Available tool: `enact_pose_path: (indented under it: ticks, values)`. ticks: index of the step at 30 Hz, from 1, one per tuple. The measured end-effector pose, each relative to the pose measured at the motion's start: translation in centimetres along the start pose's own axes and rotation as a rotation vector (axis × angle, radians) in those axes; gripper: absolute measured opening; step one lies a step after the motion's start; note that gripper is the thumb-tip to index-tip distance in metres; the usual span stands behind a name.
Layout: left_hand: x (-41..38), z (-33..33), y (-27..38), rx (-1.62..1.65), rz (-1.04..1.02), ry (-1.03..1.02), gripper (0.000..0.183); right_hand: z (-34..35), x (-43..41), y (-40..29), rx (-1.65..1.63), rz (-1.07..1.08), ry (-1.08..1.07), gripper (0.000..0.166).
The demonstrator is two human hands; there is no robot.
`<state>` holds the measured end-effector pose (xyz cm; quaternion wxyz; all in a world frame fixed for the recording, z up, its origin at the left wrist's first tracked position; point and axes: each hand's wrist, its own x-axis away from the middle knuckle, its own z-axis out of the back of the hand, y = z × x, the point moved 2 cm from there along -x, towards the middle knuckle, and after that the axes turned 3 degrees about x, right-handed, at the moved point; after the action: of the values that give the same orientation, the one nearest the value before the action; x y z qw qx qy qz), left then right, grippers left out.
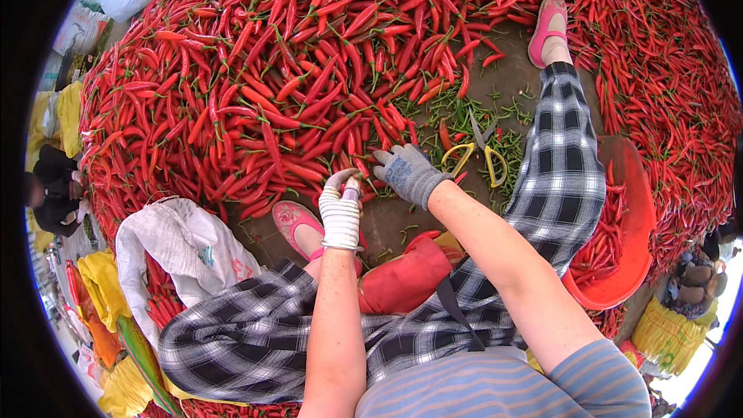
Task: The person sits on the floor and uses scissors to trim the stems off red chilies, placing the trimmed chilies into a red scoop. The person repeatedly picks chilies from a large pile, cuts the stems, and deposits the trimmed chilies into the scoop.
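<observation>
My left hand (pixel 341 209), in a white striped glove, is closed around a red chili pepper whose green stem end (pixel 359 176) shows at the fingertips. Most of that pepper is hidden by the hand. Just to the right is my right hand (pixel 407 173) in a grey knit glove, its fingertips slightly apart beside the near edge of the pile of red chili peppers (pixel 313 81). I see nothing held in it. Scissors (pixel 486 148) with yellow handles lie with blades parted on cut green stems (pixel 505 119), right of that hand.
A red plastic basin (pixel 641 232) with peppers stands beyond my right leg. At my left knee a white woven sack (pixel 180 232) lies open around more peppers. Between my legs is a red sheet-like object (pixel 406 278). My pink shoes (pixel 296 226) border the pile; a person (pixel 55 188) is at far left.
</observation>
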<state>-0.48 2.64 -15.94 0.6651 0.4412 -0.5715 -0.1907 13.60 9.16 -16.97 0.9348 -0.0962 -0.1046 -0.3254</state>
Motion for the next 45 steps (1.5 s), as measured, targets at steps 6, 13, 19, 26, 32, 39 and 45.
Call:
enact_pose_path:
  ticks: [6,13,19,26,32,39,45]
  values:
    - [-0.1,-0.5,-0.4,0.089,0.029,0.020,0.027,1.0,1.8,1.5,-0.056,-0.204,-0.179,0.033]
    - [1.4,-2.4,-1.3,0.071,-0.019,-0.432,0.041,1.4,5.7,0.3,-1.337,-0.674,0.218,0.021]
    - [3.3,-3.2,-2.1,0.219,0.463,-0.391,0.028,2.5,5.4,-1.7,-0.672,-0.414,0.338,0.017]
    - [2.3,-3.5,-1.0,0.483,0.365,-0.290,0.029,1.9,1.7,3.2,-0.163,-0.294,0.232,0.027]
    - [1.4,-3.5,-0.4,0.493,0.231,-0.272,0.027,1.4,-1.2,6.1,0.179,-0.094,0.068,0.031]
    - [0.2,-2.6,-0.7,0.241,0.042,-0.118,0.028,3.6,2.6,4.5,-0.566,-0.380,0.334,0.012]
    - [1.7,-2.8,-1.3,-0.061,0.137,-0.381,0.033,2.4,5.3,-0.6,-1.227,-0.611,0.263,0.016]
